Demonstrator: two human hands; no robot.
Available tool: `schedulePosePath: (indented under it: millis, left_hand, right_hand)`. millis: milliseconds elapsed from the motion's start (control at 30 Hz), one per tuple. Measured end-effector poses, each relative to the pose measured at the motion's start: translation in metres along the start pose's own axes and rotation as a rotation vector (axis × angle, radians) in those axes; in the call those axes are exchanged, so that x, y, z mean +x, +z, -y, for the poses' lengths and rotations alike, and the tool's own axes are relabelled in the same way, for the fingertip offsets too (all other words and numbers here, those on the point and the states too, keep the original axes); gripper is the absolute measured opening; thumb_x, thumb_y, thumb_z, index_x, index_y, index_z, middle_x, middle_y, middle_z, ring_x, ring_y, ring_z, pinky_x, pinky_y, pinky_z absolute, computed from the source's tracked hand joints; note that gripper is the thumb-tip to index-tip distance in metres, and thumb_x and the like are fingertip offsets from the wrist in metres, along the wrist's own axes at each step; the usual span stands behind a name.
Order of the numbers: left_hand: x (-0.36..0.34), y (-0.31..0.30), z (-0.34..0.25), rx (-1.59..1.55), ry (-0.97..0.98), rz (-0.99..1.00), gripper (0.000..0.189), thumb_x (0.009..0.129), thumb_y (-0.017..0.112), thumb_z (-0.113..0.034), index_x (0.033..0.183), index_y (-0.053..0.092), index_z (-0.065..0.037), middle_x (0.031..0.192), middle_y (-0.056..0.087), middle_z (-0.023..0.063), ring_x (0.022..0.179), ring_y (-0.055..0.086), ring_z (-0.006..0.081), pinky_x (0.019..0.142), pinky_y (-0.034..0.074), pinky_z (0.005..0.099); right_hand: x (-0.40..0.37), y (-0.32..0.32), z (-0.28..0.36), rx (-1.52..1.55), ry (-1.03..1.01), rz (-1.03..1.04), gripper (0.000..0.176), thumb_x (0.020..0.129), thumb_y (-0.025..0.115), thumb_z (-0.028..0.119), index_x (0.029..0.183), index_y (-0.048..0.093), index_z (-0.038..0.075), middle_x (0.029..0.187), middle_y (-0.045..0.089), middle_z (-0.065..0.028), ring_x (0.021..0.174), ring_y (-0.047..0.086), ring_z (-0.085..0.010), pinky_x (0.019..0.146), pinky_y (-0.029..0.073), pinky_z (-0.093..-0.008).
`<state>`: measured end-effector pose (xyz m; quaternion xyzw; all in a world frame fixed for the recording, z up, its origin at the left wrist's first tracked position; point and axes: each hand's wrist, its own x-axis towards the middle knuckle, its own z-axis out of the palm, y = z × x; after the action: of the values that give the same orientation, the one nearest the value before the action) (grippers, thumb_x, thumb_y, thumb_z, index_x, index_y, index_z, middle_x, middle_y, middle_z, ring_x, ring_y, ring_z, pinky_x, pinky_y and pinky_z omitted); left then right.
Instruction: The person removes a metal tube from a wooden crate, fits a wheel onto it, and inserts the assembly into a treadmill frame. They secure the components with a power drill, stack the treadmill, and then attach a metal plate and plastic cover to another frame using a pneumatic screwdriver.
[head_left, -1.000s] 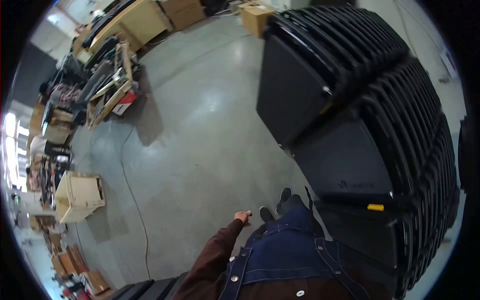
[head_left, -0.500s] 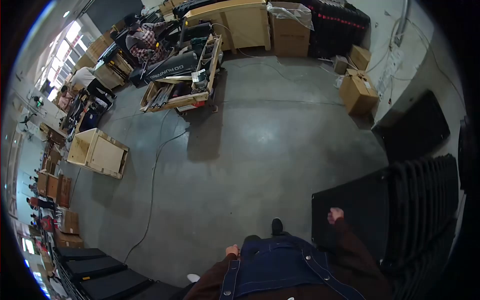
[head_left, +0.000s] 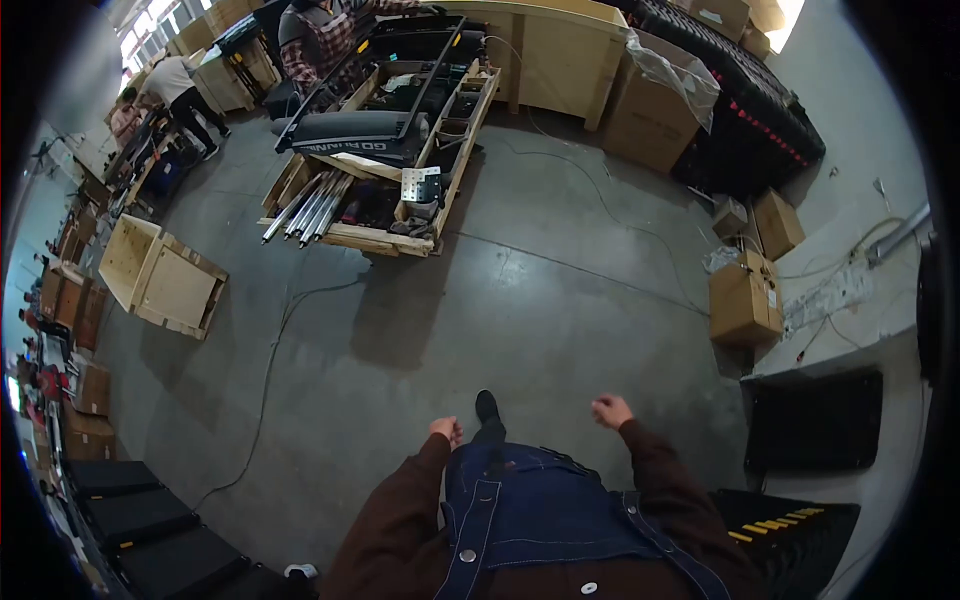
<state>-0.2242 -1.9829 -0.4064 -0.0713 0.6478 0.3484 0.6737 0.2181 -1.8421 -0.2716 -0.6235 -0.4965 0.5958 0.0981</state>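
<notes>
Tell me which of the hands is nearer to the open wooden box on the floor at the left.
Left. The left hand is down and to the right of the wooden box, past a cable; the right hand is farther right, beyond the shoe.

Crate (head_left: 160, 275) left, pallet (head_left: 350, 238) ahead, box (head_left: 745, 298) right.

The person in a plaid shirt (head_left: 330, 25) is cut off by the top edge. The black panels (head_left: 150, 530) run out past the lower-left rim. The left hand (head_left: 447, 430) and right hand (head_left: 611, 411) are too small to tell how tightly they curl.
</notes>
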Motion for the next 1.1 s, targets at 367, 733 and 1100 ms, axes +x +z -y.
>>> schedulePosePath:
  millis: [367,733,1100]
  left_hand:
    - [0.101,0.234,-0.459,-0.852,0.31,0.371,0.021,0.101,0.059,-0.026,0.113,0.055,-0.009,0.117,0.065,0.0084,0.105,0.064,0.0265,0.089,0.055,0.0416]
    - [0.243,0.275,-0.645,-1.643,0.284,-0.087,0.067,0.091,0.076,-0.031,0.145,0.042,-0.009,0.145,0.048,0.0079,0.131,0.051,0.0259,0.106,0.05,0.0473]
    - [0.161,0.338,-0.621,-1.564,0.586,-0.272,0.027,0.093,0.073,-0.014,0.115,0.062,-0.002,0.122,0.062,0.0103,0.118,0.06,0.0245,0.099,0.054,0.0366]
  right_hand:
    - [0.0,-0.15,0.004,0.315,0.66,-0.285,0.015,0.09,0.065,0.021,0.091,0.062,0.007,0.071,0.061,-0.0066,0.058,0.062,-0.0207,0.046,0.045,-0.0346]
    - [0.428,-0.396,0.315,0.258,0.405,-0.258,0.018,0.091,0.065,0.023,0.099,0.061,0.008,0.075,0.063,-0.0077,0.058,0.063,-0.023,0.047,0.05,-0.0371]
    - [0.715,-0.22,0.731,-0.142,-0.211,0.37,0.03,0.098,0.063,0.022,0.119,0.062,0.0,0.09,0.068,-0.0094,0.074,0.064,-0.0148,0.061,0.052,-0.0273]
